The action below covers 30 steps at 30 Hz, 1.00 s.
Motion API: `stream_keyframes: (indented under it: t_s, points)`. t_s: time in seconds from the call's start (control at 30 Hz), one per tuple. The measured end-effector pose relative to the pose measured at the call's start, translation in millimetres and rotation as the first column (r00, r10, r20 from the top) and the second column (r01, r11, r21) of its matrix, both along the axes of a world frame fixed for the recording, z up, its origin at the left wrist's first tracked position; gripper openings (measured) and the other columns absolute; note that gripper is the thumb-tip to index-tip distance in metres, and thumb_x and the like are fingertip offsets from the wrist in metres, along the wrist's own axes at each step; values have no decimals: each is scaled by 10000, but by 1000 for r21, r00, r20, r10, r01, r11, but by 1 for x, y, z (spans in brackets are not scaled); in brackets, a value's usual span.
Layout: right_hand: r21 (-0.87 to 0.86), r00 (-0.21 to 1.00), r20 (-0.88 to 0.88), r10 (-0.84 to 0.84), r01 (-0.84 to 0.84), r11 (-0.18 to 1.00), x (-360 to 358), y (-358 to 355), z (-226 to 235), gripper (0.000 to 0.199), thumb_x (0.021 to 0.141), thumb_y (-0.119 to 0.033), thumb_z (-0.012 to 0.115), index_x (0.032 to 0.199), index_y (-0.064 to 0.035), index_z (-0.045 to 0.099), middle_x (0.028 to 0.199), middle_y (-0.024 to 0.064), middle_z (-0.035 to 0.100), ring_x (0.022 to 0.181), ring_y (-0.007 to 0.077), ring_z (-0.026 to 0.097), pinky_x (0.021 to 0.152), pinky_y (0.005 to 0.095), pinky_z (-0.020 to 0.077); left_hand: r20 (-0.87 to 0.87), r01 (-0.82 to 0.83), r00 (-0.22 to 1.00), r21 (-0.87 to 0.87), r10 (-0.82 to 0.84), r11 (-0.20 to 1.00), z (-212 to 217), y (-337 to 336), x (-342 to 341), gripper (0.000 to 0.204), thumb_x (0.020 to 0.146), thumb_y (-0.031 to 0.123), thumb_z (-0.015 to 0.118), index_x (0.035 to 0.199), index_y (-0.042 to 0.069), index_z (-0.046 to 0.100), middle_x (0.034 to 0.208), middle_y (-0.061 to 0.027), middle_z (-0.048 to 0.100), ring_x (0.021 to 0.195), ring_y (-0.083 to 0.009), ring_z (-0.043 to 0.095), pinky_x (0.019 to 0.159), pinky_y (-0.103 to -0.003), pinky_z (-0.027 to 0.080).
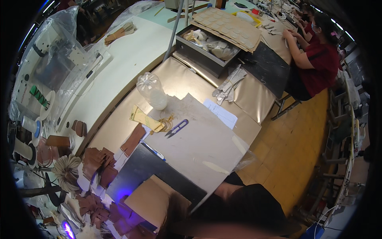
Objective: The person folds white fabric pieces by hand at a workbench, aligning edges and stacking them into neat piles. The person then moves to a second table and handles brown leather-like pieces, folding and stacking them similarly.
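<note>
Neither of my hands shows clearly. A blurred skin-coloured shape [234, 230] crosses the bottom edge close to the camera; I cannot tell which hand or arm it is, and no fingers can be made out. In front of me lies a grey board [199, 137]. Purple-handled thread snips [177, 128] rest on it, beside tan rubber bands [166, 122] and a yellow strip [145, 118]. A pen [154, 151] lies along the edge of a black board [155, 175]. On that board sits a tan sheet [153, 197], partly hidden by a dark blur.
Brown leather pieces [99, 165] are heaped at the left, near a sewing machine [43, 71] under plastic. A plastic bottle [152, 91], a white paper [221, 113] and a grey tray [207, 51] stand or lie farther off. A co-worker in red [322, 55] sits at the far right.
</note>
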State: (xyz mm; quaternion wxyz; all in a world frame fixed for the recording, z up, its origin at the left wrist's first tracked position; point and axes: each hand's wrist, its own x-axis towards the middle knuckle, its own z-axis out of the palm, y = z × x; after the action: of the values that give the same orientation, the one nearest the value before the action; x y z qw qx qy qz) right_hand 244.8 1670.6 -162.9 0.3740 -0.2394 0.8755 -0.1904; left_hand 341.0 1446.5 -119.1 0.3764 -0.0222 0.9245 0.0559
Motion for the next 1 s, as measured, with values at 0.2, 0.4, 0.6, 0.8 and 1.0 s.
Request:
stream_keyframes:
  t_s: [0.2, 0.4, 0.6, 0.8, 1.0]
  points:
    - [-45, 996, -72, 43, -47, 998, 23, 11, 9, 330, 914, -180, 473, 1182, -52, 616, 1122, 136, 655, 1014, 298, 640, 849, 392, 504, -86, -11, 996, -18, 9, 1000, -10, 1, 33, 293, 861, 326, 564, 860, 52, 669, 876, -220, 672, 891, -401, 639, 790, -476, 498]
    - [-181, 992, -125, 34, -57, 982, 66, 43, 38, 331, 918, -184, 468, 1184, -51, 613, 1115, 136, 657, 1004, 299, 645, 841, 389, 506, -79, 56, 995, -6, -57, 998, -2, -11, 74, 290, 862, 325, 566, 867, 53, 668, 878, -221, 671, 897, -403, 637, 792, -478, 498]
    - [-234, 990, 83, -110, 127, 964, 100, 127, 114, 399, 905, -157, 534, 1260, 23, 547, 1252, 189, 565, 1184, 340, 518, 1010, 386, 415, -70, 229, 973, 395, -219, 890, 74, 4, 51, 296, 899, 304, 578, 1078, 69, 611, 1041, -240, 620, 964, -398, 603, 821, -473, 491]
    - [-253, 982, 183, 48, 0, 967, 66, 199, 242, 443, 954, -304, 517, 1309, -40, 534, 1197, 187, 609, 1115, 331, 578, 971, 383, 443, -96, 423, 903, 378, -419, 824, 226, 39, -2, 481, 900, 297, 582, 1289, 23, 516, 1102, -214, 621, 1038, -377, 590, 906, -454, 463]
    - [-153, 734, -479, -481, 469, 870, -21, 284, 267, 353, 855, -81, 559, 1204, -47, 604, 1117, 162, 644, 982, 314, 633, 908, 383, 488, -167, 434, 885, 633, -434, 641, 334, 61, -73, 515, 881, 247, 636, 1328, 37, 488, 1144, -210, 606, 1046, -385, 572, 907, -430, 450]
